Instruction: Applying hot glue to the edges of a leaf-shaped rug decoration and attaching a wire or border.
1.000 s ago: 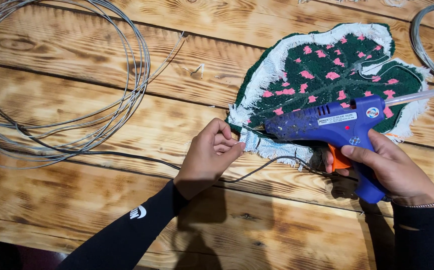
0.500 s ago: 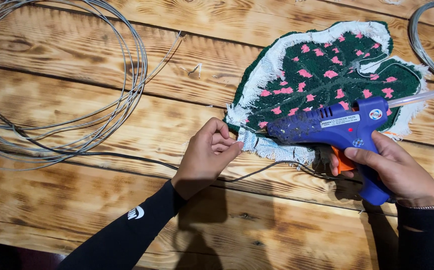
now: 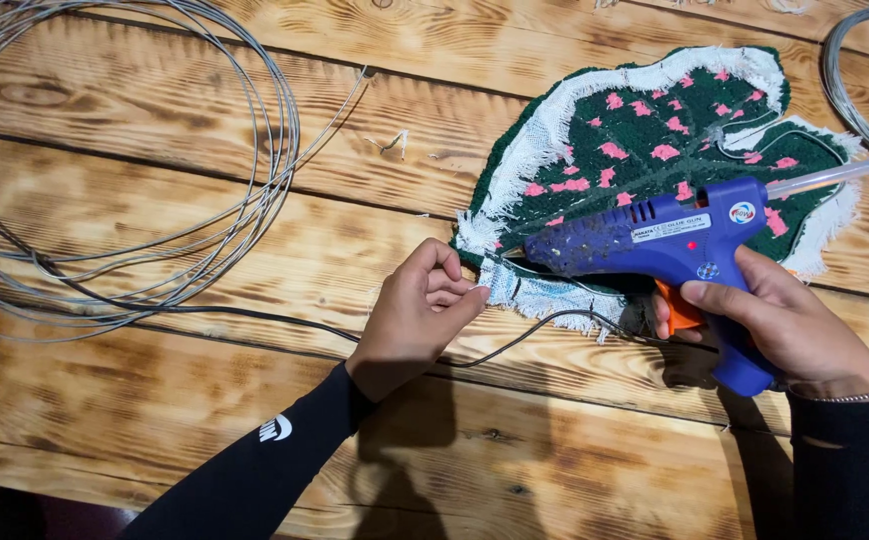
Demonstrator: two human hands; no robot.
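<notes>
The work in hand looks like gluing down the white fringed backing along the edge of a leaf-shaped tufted piece (image 3: 655, 150), dark green with pink spots, which lies on the plank table (image 3: 205, 440) in the upper right of the view. The left hand (image 3: 417, 315) pinches the white mesh border (image 3: 510, 285) at the leaf's lower left tip, thumb and forefinger closed on the cloth and the other fingers curled under. The right hand (image 3: 790, 330) is wrapped around the grip of a blue hot glue gun (image 3: 655, 240), one finger lying by the orange trigger (image 3: 677, 310); the nozzle points left toward the pinched fold, and a clear glue stick (image 3: 825, 177) juts from the back.

The gun's dark cord (image 3: 255, 312) trails left across the planks, passing beside a loose coil of grey wire (image 3: 125, 170) (a second coil shows at the top right corner, next to a tool with an orange handle that is mostly cut off by the frame).

As I judge it, the next move calls for a steady nozzle close to the fold and a gentle squeeze, with the left fingertips kept off the hot bead while they press the border flat.
</notes>
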